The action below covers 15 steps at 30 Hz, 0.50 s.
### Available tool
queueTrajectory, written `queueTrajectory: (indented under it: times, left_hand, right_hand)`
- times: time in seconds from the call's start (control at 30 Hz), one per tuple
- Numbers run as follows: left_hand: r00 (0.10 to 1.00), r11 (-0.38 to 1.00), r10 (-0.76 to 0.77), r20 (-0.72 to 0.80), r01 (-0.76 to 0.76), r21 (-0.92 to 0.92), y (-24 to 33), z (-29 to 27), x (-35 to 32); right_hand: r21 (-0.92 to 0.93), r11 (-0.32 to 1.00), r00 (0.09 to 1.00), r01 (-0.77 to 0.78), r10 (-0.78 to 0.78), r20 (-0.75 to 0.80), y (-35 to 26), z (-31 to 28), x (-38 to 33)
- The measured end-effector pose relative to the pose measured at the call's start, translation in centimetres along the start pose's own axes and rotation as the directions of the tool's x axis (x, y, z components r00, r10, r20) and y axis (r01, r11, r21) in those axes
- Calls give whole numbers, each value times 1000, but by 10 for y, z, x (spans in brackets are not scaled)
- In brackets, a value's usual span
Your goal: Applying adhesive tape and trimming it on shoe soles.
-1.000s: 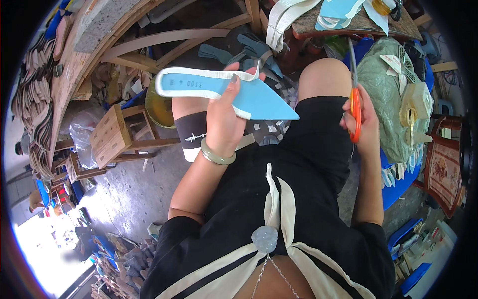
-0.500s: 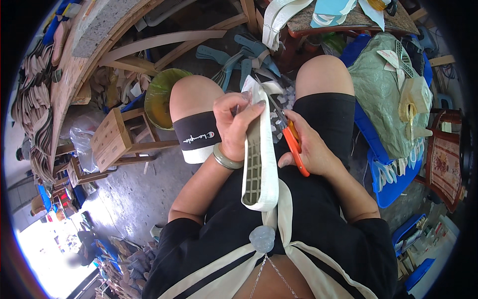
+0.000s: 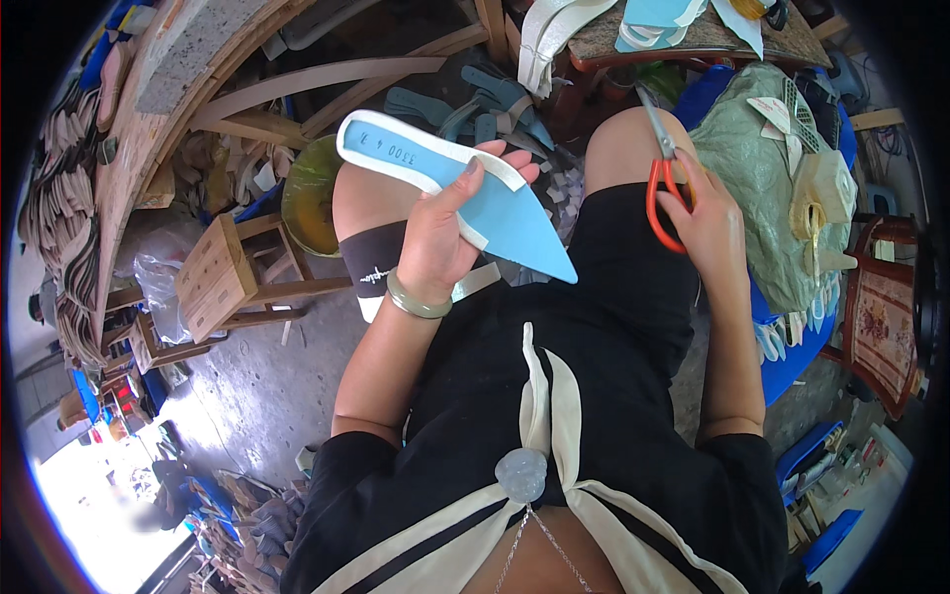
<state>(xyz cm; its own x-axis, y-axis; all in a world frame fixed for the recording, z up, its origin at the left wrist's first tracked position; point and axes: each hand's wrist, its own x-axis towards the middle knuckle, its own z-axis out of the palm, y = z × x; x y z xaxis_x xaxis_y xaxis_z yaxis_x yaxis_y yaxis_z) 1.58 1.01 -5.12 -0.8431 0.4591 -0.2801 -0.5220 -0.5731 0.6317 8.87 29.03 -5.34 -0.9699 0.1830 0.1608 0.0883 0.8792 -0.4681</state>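
My left hand (image 3: 445,218) grips a light blue, pointed shoe insole (image 3: 515,233) by its middle, thumb on top and fingers underneath. White edging (image 3: 396,124) runs round the rounded heel end and along both sides, stopping short of the bare blue point. The point is aimed down to the right, above my lap. Farther right, over my right thigh, my right hand (image 3: 708,213) is closed round orange-handled scissors (image 3: 665,178). Their blades point up and away, apart from the insole. The insole's underside is hidden.
Blue sole pieces (image 3: 515,99) and small white scraps (image 3: 566,188) lie on the floor ahead. A wooden stool (image 3: 218,277) and a green basin (image 3: 312,198) stand at left. A table (image 3: 683,45) holds more pieces at the far right, above a green sack (image 3: 752,188).
The insole has turned from edge-on to blue face up and swung left at its heel end. My right hand has drawn the scissors away to the right.
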Motion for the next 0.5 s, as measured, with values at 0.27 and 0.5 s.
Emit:
queueTrajectory:
  times: [0.27,0.5]
  left_hand:
    - [988,924,117,-96,-73,375,-12,11,1]
    - [995,880,86,47,-98,465,-25,13,8]
  right_hand:
    - [-310,951,1000,-8,11,10,-27,-22,19]
    - [806,520,918,-281,-100,384,-78,52,5]
